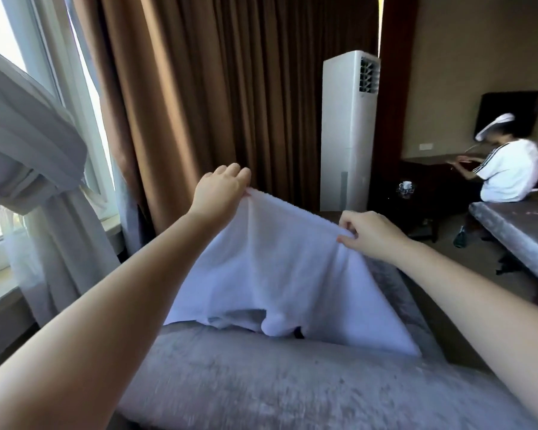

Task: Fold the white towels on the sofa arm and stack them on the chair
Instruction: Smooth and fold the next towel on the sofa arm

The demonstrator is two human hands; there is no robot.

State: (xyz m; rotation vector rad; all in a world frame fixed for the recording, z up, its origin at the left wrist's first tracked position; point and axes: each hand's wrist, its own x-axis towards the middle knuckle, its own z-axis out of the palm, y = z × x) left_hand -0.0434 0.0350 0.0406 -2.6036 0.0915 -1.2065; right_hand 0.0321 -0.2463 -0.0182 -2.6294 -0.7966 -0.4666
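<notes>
1. Towel (271, 268): white, lifted by its top edge above the grey sofa arm (261, 383); lower edge rests on it.
2. Left hand (222, 189): pinches the upper left corner.
3. Right hand (370, 234): pinches the upper right corner.

Daylight is let in at the left through a window (0, 26), and a pale sheer curtain (28, 135) is seen gathered and tied beside it. Heavy brown drapes (199, 88) are hung across the middle. A tall white air-conditioner tower (345, 135) is stood upright just beside them. Further right, a beige wall (479, 41) is kept in shade, with a dark screen (510, 110) mounted above a dark wooden desk (426, 169). A grey plush sofa arm (261, 383) is spread across the foreground, and brownish carpet (466, 262) is glimpsed at the right.
</notes>
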